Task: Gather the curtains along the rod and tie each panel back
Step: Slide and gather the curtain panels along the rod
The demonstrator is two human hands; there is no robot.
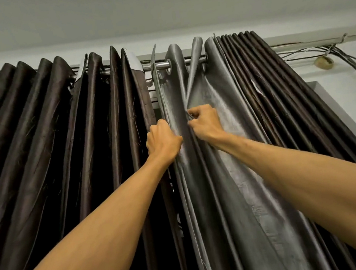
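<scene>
Two dark brown satin curtain panels hang by eyelets on a metal rod (pixel 156 65). The left panel (pixel 58 128) is pleated on the left. The right panel (pixel 247 103) shows its grey lining near the middle and is tightly bunched further right. My left hand (pixel 161 139) grips the inner edge of the right panel's grey fabric, at the gap between the panels. My right hand (pixel 204 122) pinches a fold of the same grey fabric just to the right. Both arms reach upward.
A bundle of dark cables (pixel 344 61) runs along the wall behind the rod and droops at the right. A grey frame edge (pixel 336 109) shows to the right of the bunched curtain. The pale ceiling lies above.
</scene>
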